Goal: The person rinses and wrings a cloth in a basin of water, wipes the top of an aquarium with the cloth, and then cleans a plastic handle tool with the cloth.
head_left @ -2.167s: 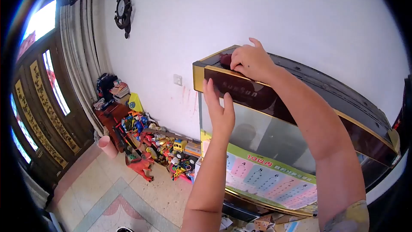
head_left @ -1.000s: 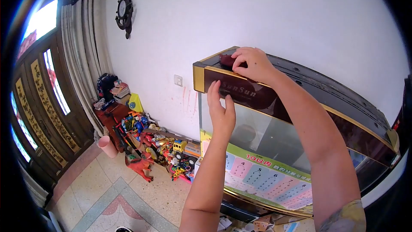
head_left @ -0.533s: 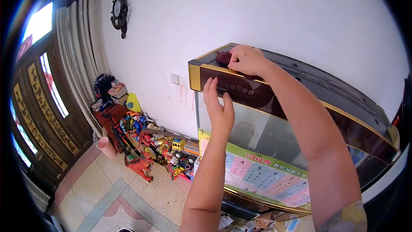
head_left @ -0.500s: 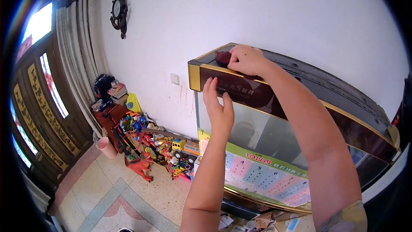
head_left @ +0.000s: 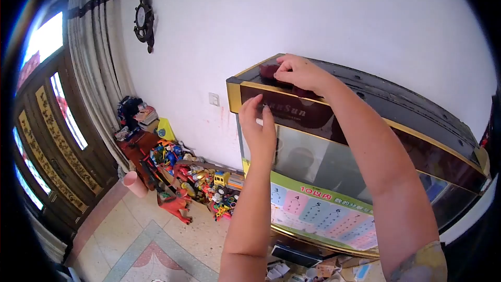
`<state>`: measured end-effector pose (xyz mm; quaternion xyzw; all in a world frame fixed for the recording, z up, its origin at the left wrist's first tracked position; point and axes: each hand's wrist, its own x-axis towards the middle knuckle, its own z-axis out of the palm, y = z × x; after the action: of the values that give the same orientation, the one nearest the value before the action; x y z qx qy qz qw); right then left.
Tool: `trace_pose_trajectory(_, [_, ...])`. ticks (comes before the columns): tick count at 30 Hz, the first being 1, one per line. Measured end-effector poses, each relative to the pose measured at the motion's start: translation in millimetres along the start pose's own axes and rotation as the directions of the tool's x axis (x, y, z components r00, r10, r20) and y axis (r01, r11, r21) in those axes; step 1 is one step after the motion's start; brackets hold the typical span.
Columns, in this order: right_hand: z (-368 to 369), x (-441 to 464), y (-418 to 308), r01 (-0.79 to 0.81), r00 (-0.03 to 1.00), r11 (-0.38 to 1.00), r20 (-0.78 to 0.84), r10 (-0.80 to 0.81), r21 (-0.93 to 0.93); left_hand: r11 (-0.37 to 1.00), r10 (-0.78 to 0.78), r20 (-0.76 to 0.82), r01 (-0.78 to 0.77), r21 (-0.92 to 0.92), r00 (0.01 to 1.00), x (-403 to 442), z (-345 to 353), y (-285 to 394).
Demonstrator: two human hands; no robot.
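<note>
A large glass tank (head_left: 334, 159) with a dark top and a maroon, gold-edged front band stands against the wall. On its top near the left corner lies a dark red cloth (head_left: 268, 71). My right hand (head_left: 301, 74) is over the cloth with its fingers bent and pressed together on it; more dark red shows under the wrist. In front of the maroon band (head_left: 308, 115) my left hand (head_left: 259, 125) is raised, thumb and fingers apart, holding nothing. A number chart (head_left: 318, 211) covers the lower front of the tank.
Toys (head_left: 201, 180) and a red dinosaur (head_left: 175, 204) lie on the floor at the left, beside a pink bin (head_left: 135, 184). A clock (head_left: 142, 18) and a switch (head_left: 214, 99) are on the wall. Papers and small items (head_left: 318, 270) lie below the tank.
My right hand has shifted slightly left along the tank's top edge, its fingers still on the cloth. My left hand has stayed near the front band, and its fingers have curled a little. The view has tilted slightly.
</note>
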<state>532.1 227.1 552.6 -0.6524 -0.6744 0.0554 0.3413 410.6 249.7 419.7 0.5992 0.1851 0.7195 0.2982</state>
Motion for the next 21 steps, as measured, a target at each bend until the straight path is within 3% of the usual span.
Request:
trace_pose_trajectory(2, [-4, -4, -4, 0.014, 0.998, 1.0, 0.068, -0.014, 0.005, 0.997, -0.067, -0.006, 0.067, -0.048, 0.998, 7, 0, 3])
trace_pose_trajectory(5, [-8, -10, -5, 0.124, 0.992, 0.992, -0.024, -0.124, -0.012, 0.982, -0.124, -0.012, 0.122, -0.142, 0.992, 18, 3, 7])
trace_pose_trajectory(7, [-13, -18, -11, 0.158, 0.987, 0.98, -0.022, -0.156, 0.121, 0.926, -0.227, 0.114, 0.251, -0.282, 0.967, 24, 3, 18])
trace_pose_trajectory(9, [-15, -29, -21, 0.203, 0.979, 0.97, 0.004, -0.206, 0.135, 0.911, -0.253, 0.13, 0.281, -0.302, 0.959, 26, 2, 35])
trace_pose_trajectory(11, [-14, -37, -29, 0.242, 0.968, 0.958, 0.032, -0.25, 0.152, 0.784, -0.398, 0.218, 0.453, -0.423, 0.891, 26, -2, 56])
trace_pose_trajectory(13, [-13, -44, -35, 0.291, 0.943, 0.943, 0.118, -0.311, 0.16, 0.764, -0.396, 0.232, 0.459, -0.453, 0.888, 24, -5, 63])
trace_pose_trajectory(21, [-1, -62, -35, 0.4, 0.911, 0.91, 0.062, -0.408, 0.112, 0.659, -0.398, 0.322, 0.512, -0.551, 0.859, 12, -17, 64])
